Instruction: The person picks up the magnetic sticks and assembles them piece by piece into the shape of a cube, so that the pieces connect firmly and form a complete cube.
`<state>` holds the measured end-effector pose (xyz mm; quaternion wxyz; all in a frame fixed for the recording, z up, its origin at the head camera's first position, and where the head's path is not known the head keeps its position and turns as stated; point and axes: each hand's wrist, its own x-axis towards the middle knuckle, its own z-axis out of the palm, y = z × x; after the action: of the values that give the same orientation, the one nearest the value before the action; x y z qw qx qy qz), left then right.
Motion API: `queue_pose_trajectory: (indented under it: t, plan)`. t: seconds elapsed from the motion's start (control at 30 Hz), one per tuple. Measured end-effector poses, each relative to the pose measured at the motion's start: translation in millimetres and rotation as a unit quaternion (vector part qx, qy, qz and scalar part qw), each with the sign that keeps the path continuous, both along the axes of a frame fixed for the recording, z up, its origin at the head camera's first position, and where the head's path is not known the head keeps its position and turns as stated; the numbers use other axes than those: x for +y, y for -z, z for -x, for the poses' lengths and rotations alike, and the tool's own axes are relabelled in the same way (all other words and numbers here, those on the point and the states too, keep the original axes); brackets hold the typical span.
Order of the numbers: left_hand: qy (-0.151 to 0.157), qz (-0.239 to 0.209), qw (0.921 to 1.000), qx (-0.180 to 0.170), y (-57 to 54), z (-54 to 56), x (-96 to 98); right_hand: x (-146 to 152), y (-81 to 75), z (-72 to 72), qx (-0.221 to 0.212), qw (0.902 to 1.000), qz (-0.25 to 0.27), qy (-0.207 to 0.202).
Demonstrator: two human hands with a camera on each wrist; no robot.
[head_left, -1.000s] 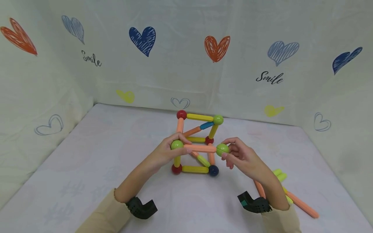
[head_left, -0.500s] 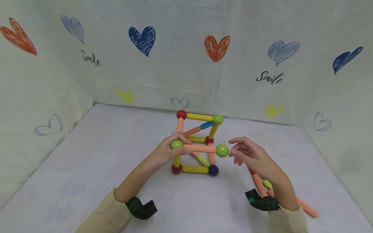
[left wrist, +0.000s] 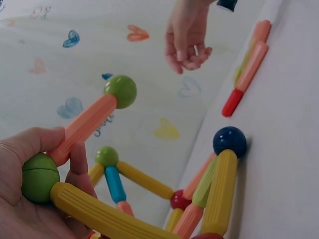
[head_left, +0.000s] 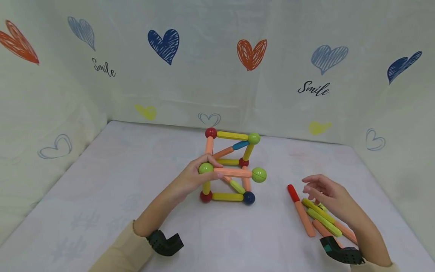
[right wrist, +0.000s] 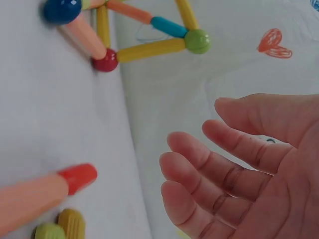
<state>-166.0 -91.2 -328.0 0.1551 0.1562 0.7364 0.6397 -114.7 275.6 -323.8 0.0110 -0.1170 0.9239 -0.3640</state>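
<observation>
My left hand [head_left: 192,177] pinches an orange magnetic building stick [head_left: 234,173] close to the green ball [head_left: 205,168] at its left end. Another green ball [head_left: 259,175] sits on the stick's free right end. Below it, a yellow stick [left wrist: 109,214] joins the left green ball to the rest of the frame, built of sticks and balls. A dark blue ball [head_left: 249,198] and a red ball [head_left: 205,197] form its front lower corners. My right hand [head_left: 326,192], fingers loosely bent and holding nothing, hovers above a pile of loose sticks [head_left: 324,222].
One loose stick with a red tip [head_left: 293,192] lies at the pile's left side, on the white-covered table [head_left: 102,211]. Behind the frame rises a pale backdrop [head_left: 210,83] printed with hearts. At the frame's back stand a red ball [head_left: 210,133] and a green ball [head_left: 253,138].
My right hand has let go of the green ball on the orange stick's right end and moved right, over the loose sticks. My left hand keeps its hold with hardly any movement.
</observation>
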Motion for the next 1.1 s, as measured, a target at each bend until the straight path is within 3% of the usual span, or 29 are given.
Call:
queue_pose_trajectory:
  t: [0.23,0.5,0.63,0.77,1.1]
  plan:
    - [-0.002,-0.002,1.0000,-0.001,-1.5,-0.3,-2.2,26,15.7,-20.8,-0.086,0.9909,-0.077,0.069]
    - [0.001,-0.009,1.0000,0.002,-1.1,-0.1,-2.5,43,34.6,-40.8,-0.191,0.9641,-0.161,0.089]
    - [0.001,-0.009,1.0000,0.000,-0.8,0.1,-2.2,46,40.6,-49.0,-0.202,0.9553,-0.191,0.102]
    - [0.002,-0.007,1.0000,-0.001,-0.4,0.2,-1.9,51,44.9,-54.1,-0.205,0.9552,-0.189,0.100]
    - [0.005,-0.005,1.0000,0.002,-1.5,-0.2,-0.8,52,54.7,-53.8,-0.226,0.9446,-0.210,0.112]
